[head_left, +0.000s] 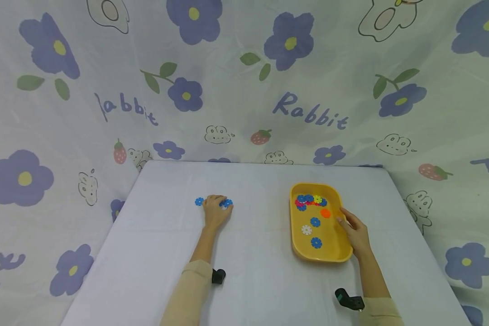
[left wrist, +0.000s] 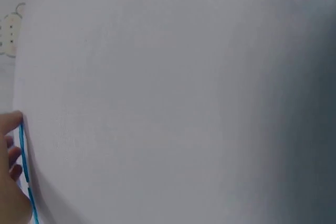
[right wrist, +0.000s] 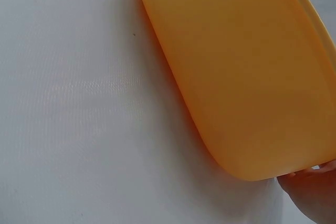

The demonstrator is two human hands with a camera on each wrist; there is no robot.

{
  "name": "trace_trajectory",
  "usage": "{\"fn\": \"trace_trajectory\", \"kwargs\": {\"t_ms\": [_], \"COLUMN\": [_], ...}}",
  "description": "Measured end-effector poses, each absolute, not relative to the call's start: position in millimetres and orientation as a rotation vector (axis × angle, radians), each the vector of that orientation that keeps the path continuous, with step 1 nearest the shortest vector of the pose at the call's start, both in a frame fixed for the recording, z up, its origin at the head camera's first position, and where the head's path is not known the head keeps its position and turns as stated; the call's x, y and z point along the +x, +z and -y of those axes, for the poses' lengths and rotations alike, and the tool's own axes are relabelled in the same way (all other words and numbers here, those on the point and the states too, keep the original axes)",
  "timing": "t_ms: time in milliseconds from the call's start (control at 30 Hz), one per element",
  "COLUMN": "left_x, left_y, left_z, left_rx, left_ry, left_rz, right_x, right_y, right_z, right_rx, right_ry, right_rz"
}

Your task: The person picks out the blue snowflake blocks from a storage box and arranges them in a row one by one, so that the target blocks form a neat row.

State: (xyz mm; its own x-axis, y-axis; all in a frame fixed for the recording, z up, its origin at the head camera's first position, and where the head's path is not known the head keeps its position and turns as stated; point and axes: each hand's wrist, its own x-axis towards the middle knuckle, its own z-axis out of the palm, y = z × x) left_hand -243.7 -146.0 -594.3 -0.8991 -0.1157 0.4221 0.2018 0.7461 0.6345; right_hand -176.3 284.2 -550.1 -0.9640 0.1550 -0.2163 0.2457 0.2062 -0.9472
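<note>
**Left grip on blue pieces, right grip on the yellow tray**

Patterned fabric (head_left: 236,99) stands along the left, far and right edges of the white worktop (head_left: 261,271), bounding the room there. Well in from the left edge, a blue flower-shaped piece (head_left: 199,201) sits just beside the left hand (head_left: 216,215). That hand's grip pinches small blue pieces (head_left: 228,203) between thumb and finger; the left wrist view shows them edge-on. A black wrist camera (head_left: 218,276) sticks out inward from the left sleeve.

A broad stretch of white surface separates this hand from the yellow tray (head_left: 330,240), right of centre, its far end near the back edge. Inside, mixed pieces crowd the far end; an orange piece (head_left: 325,213), a white piece (head_left: 306,230) and two blue ones lie nearer. The right hand (head_left: 357,233) grips the tray's right rim, thumb over it, blocking that side. Beyond it, more worktop runs to the right edge.
</note>
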Motion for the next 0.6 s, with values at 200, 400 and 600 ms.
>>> {"fn": "trace_trajectory", "kwargs": {"t_ms": [200, 400, 600], "left_x": [-247.2, -250.9, -252.8], "left_y": [-597.1, -597.7, -599.4], "left_z": [147.5, 149.6, 151.9], "left_rx": [-0.136, -0.191, -0.211], "left_ry": [-1.066, -1.078, -1.132], "left_rz": [2.477, 2.451, 2.452], "right_x": [-176.3, -176.0, -176.3], "right_y": [-550.5, -551.2, -552.4], "right_z": [-284.7, -285.4, -285.4], "right_rx": [0.389, 0.379, 0.382], "right_ry": [-1.900, -1.910, -1.908], "right_rz": [-2.375, -2.372, -2.382]}}
